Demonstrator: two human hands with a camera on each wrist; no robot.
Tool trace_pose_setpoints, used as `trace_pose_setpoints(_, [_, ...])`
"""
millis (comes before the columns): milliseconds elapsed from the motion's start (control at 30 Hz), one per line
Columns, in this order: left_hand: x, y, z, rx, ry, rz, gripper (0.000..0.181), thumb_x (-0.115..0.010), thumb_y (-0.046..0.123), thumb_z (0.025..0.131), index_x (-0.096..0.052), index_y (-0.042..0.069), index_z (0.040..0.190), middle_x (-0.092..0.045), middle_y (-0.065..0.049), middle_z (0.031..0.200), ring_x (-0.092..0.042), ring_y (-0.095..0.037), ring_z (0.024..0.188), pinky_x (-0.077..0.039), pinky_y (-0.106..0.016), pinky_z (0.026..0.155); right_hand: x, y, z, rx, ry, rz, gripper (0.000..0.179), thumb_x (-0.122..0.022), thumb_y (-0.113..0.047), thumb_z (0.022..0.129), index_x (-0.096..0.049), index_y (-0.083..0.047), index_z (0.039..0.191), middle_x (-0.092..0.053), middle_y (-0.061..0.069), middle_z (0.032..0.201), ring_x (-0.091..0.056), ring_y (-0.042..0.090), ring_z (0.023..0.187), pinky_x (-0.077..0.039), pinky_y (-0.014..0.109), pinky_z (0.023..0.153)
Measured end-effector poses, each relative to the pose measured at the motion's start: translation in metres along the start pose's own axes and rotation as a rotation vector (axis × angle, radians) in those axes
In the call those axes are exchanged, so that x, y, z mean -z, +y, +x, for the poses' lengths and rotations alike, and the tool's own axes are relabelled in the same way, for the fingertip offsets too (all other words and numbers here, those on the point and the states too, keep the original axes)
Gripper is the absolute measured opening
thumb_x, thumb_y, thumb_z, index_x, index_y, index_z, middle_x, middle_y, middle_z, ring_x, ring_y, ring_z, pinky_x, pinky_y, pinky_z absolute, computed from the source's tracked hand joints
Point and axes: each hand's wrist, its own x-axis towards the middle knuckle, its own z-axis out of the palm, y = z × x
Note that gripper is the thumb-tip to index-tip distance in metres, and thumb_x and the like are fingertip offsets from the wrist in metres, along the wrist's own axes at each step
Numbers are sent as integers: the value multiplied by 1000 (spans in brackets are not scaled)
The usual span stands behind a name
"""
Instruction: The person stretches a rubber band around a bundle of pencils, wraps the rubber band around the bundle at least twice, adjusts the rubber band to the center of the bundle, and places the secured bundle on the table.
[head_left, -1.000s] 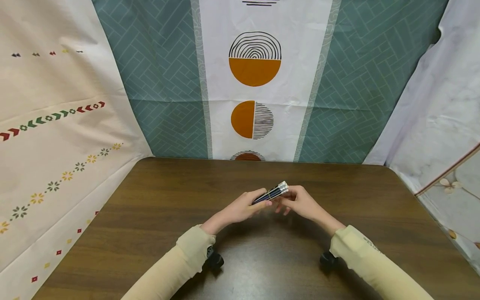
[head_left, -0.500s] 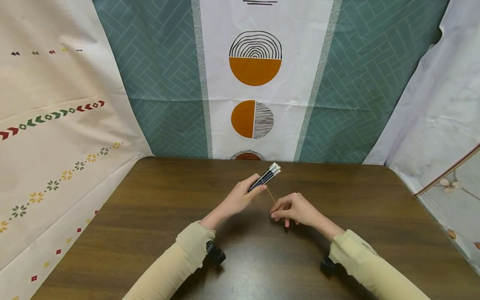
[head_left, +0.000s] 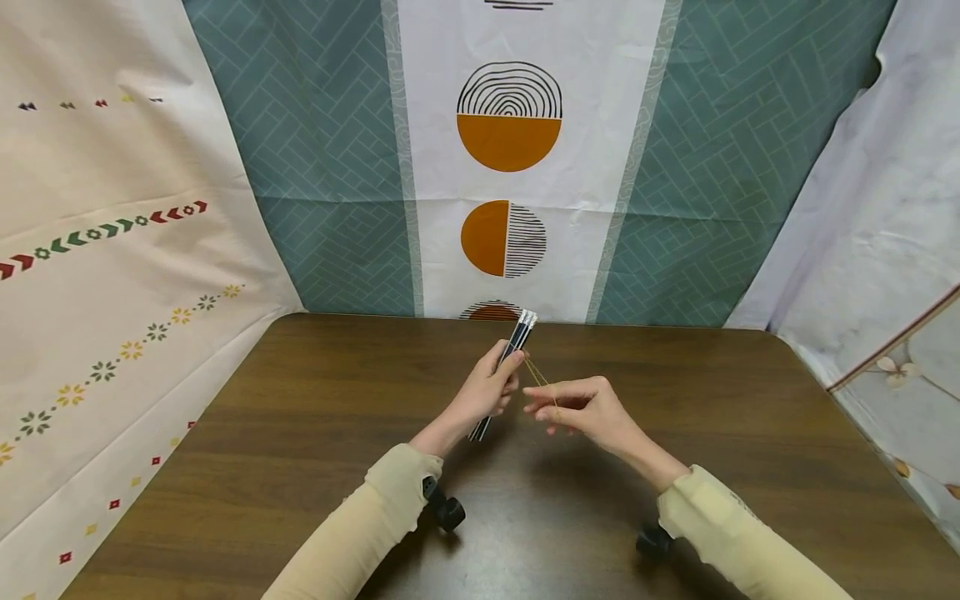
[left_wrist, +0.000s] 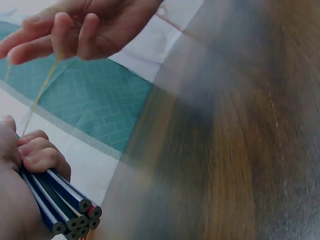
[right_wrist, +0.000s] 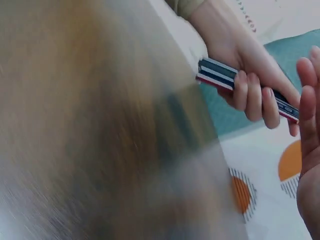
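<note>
Holding pencils — inside curled left fingers, band taut to right fingers.

1. Table, dark brown wood grain, rounded far corners; beneath the left hand and right hand.
2. Backdrop cloth, green side panels with pale brick-like lines, white centre strip; beyond both hands.
3. Printed circles, part orange, part black-lined; straight beyond both hands.
4. Cream cloth, multicoloured motifs in rows; left of the left hand.
5. White cloth, flower print; right of the right hand.
</note>
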Motion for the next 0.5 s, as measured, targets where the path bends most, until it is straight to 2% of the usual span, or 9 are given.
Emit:
trace_pose_setpoints(100, [-1, 1, -2, -28, 5, -20, 41, -39, 45, 106, -44, 9, 125, -30, 4, 60, -26, -9, 42, -24, -24, 39, -5, -3, -2, -4, 107, 139, 39, -68, -3, 91, -65, -7, 130, -77, -3, 106, -69, 12, 62, -48, 24, 50])
trace_pose_setpoints(167, [-2, 0, -4, -54, 9, -31, 41, -40, 43, 106, -43, 7, 125, -30, 4, 60, -26, -9, 42, -23, -24, 39, -8, -7, -3, -15, 180, 295, 45, -63, -1, 94, -59, -13, 137, -74, -8, 114, -70, 6, 67, -51, 19, 54])
trace_pose_setpoints(233, [-3, -1, -6, -83, 12, -42, 39, -40, 41, 106, -43, 6, 125, -30, 3, 60, -26, -8, 42, -23, -23, 38, -11, -13, -1, -38, 267, 486, 46, -58, -3, 98, -54, -17, 142, -72, -10, 121, -71, 3, 74, -52, 15, 61])
trace_pose_setpoints(300, [-5, -2, -8, -111, 17, -45, 35, -41, 38, 106, -44, 8, 124, -32, 3, 60, -27, -8, 42, -24, -23, 38, -13, -21, 3, -56, 370, 669, 46, -54, -6, 101, -49, -16, 146, -70, -9, 125, -72, 2, 85, -54, 13, 70])
trace_pose_setpoints(367, [-8, -2, -10, -146, 23, -27, 33, -43, 37, 106, -46, 9, 123, -34, 2, 61, -29, -8, 44, -25, -23, 39, -13, -28, 9, -83, 492, 789, 46, -54, -11, 101, -47, -13, 146, -70, -7, 124, -72, 4, 95, -55, 15, 80])
trace_pose_setpoints(433, [-10, -1, -11, -184, 22, 13, 31, -45, 36, 106, -47, 9, 122, -37, 1, 64, -32, -9, 46, -28, -23, 41, -13, -33, 15, -112, 584, 816, 48, -55, -15, 101, -43, -9, 147, -71, -5, 123, -69, 5, 106, -54, 19, 89])
trace_pose_setpoints(500, [-11, -1, -13, -210, 18, 65, 29, -47, 35, 105, -48, 10, 120, -39, 0, 65, -34, -9, 49, -29, -23, 43, -13, -33, 19, -143, 633, 750, 49, -56, -16, 101, -43, -5, 147, -71, -6, 121, -68, 6, 112, -53, 23, 94])
